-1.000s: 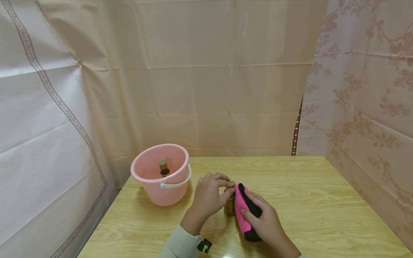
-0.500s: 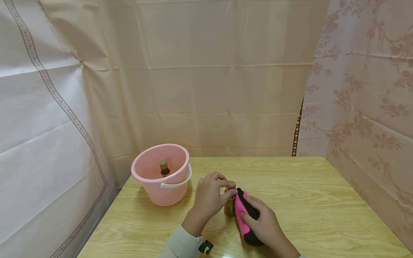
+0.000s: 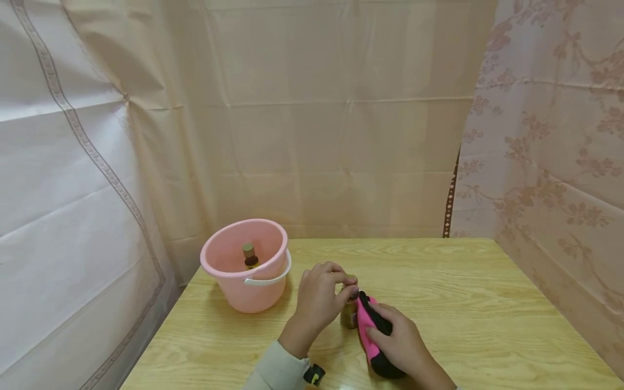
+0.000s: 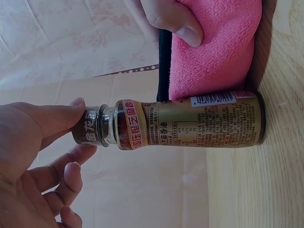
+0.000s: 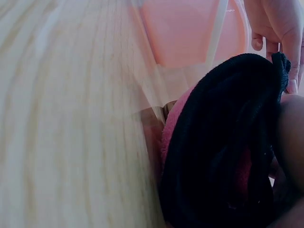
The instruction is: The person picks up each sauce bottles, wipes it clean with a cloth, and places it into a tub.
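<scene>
A small sesame oil bottle [image 4: 190, 121] with a gold label and brown cap [image 4: 89, 126] stands upright on the table. Its cap is pinched between the thumb and fingertips of my left hand [image 3: 317, 295], the other fingers loosely bent. My right hand [image 3: 404, 341] grips a folded cloth [image 3: 366, 325], fuzzy pink on one side and black on the other. In the left wrist view, the pink side lies against the bottle's labelled side, by the barcode. Black folds of the cloth fill much of the right wrist view, hiding most of the bottle.
A pink bucket [image 3: 244, 292] with a white handle [image 3: 268, 280] stands to the left on the wooden table [image 3: 463, 292]. Inside it is another brown-capped bottle [image 3: 250, 254]. Beige curtains [image 3: 317, 135] hang behind the table's far edge.
The cloth in my right hand has slid down the bottle and slightly toward me, showing more of the bottle. My left hand stays at the cap. The bucket stays in place.
</scene>
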Demonstrator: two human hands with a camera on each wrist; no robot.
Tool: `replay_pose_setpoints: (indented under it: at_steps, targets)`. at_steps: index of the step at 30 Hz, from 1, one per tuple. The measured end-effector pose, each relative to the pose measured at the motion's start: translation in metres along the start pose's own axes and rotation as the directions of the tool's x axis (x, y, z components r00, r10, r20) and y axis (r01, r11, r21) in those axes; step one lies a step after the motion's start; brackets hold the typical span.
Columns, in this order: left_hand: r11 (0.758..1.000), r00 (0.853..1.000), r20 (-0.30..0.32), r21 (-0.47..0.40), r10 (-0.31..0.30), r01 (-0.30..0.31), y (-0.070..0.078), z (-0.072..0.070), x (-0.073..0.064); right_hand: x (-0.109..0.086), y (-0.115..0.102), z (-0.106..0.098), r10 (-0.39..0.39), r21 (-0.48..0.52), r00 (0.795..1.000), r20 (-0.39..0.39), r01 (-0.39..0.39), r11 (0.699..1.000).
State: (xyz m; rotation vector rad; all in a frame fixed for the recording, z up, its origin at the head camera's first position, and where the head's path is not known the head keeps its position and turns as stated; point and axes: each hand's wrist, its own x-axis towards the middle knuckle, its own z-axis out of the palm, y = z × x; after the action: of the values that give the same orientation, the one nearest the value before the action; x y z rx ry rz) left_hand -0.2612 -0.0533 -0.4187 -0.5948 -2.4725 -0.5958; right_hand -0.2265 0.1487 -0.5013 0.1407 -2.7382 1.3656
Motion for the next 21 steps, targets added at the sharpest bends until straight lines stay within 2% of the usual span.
replay_pose_setpoints:
  at_steps: [4, 12, 21]
  targets:
    - [1.0, 1.0, -0.004, 0.009, 0.006, -0.006, 0.0011, -0.0001, 0.0, -0.0007, -0.0001, -0.0013, -0.005, 0.004, 1.0, -0.003, 0.005, 1.0]
    - [1.0, 1.0, -0.001, 0.006, 0.022, -0.022, 0.0026, 0.0008, -0.0015, -0.003, 0.0002, -0.003, -0.046, 0.07, 0.995, -0.085, 0.052, 0.996]
    - [1.0, 1.0, 0.006, 0.017, 0.022, -0.022, 0.0018, -0.0012, 0.0002, -0.0011, -0.002, -0.0044, -0.126, 0.092, 0.978, -0.167, 0.143, 0.985]
